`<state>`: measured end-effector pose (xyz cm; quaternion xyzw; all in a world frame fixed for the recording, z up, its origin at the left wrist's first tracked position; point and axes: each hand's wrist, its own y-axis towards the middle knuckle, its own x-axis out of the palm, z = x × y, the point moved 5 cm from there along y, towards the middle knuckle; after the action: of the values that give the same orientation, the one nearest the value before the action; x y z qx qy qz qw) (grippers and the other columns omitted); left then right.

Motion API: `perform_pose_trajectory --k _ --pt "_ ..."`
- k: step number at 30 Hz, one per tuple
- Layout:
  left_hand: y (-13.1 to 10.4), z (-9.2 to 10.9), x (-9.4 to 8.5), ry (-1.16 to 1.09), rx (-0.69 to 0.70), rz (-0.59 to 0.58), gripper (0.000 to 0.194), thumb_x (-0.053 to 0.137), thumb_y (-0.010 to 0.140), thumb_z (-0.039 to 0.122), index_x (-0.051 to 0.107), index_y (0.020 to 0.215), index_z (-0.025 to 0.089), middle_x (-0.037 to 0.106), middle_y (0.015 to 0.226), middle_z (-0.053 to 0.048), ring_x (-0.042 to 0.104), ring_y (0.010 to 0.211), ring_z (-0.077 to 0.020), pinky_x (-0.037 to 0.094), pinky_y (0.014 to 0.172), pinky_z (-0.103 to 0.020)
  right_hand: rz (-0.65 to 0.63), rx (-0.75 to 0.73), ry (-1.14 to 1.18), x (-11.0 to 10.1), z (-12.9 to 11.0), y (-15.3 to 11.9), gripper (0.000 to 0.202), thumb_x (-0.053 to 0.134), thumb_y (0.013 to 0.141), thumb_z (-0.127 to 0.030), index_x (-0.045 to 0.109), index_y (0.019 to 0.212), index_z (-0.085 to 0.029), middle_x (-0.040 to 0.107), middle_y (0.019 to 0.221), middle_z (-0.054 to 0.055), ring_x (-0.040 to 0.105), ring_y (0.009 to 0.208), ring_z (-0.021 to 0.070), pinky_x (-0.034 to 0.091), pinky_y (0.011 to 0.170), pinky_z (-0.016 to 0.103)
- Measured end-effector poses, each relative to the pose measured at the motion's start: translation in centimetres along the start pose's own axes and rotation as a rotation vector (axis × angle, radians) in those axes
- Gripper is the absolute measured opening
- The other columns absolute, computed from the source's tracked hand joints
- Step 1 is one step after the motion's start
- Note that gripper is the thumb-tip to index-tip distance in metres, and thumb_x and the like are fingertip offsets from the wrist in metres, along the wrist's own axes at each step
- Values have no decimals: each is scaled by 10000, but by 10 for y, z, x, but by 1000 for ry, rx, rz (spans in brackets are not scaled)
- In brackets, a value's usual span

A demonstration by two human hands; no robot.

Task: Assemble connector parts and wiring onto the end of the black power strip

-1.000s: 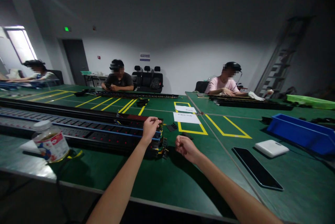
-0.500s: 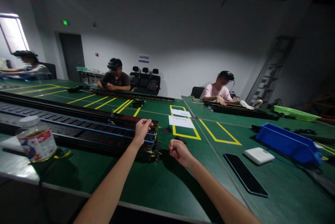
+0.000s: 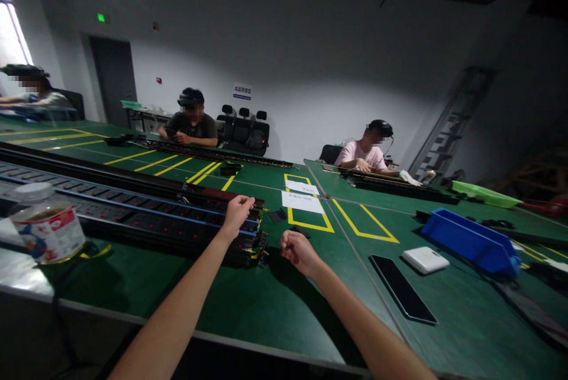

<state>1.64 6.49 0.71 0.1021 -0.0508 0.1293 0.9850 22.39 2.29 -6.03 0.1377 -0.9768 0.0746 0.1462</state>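
My left hand (image 3: 238,214) is closed in a pinch over the right end of the long black assembly (image 3: 177,217), which has blue strips and red dots. What its fingertips hold, if anything, is too small to see. My right hand (image 3: 298,250) is curled, fingers bent inward, just right of that end and above the green table (image 3: 248,315). Its fingers hide whatever they may grip. Black connectors and yellow wires (image 3: 260,250) stick out between the hands. A small black part (image 3: 277,215) lies beyond them, near the white paper labels (image 3: 303,201).
On the right are a black phone (image 3: 402,288), a white box (image 3: 425,260), a blue bin (image 3: 470,244) and a green tray (image 3: 486,195). A clear jar (image 3: 48,229) stands at the left. Several people sit across the table, two with black assemblies before them.
The view has shifted slightly, so table items sit a little further left and the hands with them. Both hands keep nearly the same pose beside the assembly's end.
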Motion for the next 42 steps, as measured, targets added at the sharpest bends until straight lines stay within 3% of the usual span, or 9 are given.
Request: perform_pose_trajectory --k 7,14,22,42 --pt "1 -1 0 -41 -28 2 280 742 678 405 613 721 160 597 632 6 446 485 -64 328 449 -187 -1 0 -22 1 -1 -2 64 573 573 -181 521 610 -191 544 541 -32 462 419 76 305 416 189" --pt "0 0 0 -45 -48 6 237 713 692 368 609 722 157 583 625 13 447 477 -62 320 440 -185 -16 -17 -13 3 -1 -2 48 554 589 -166 513 598 -189 534 524 -41 375 369 50 312 420 194" --pt "1 -1 1 -43 -52 4 231 711 693 363 604 709 158 573 609 17 443 478 -63 323 447 -187 -8 -4 -14 0 2 0 61 579 574 -185 527 606 -185 550 547 -31 481 425 76 304 420 187" --pt "1 -2 1 -31 -50 -3 243 719 685 372 598 687 162 558 597 20 438 478 -62 317 438 -178 -12 5 -11 1 1 -1 57 584 572 -182 538 606 -185 552 553 -31 489 442 76 309 427 185"
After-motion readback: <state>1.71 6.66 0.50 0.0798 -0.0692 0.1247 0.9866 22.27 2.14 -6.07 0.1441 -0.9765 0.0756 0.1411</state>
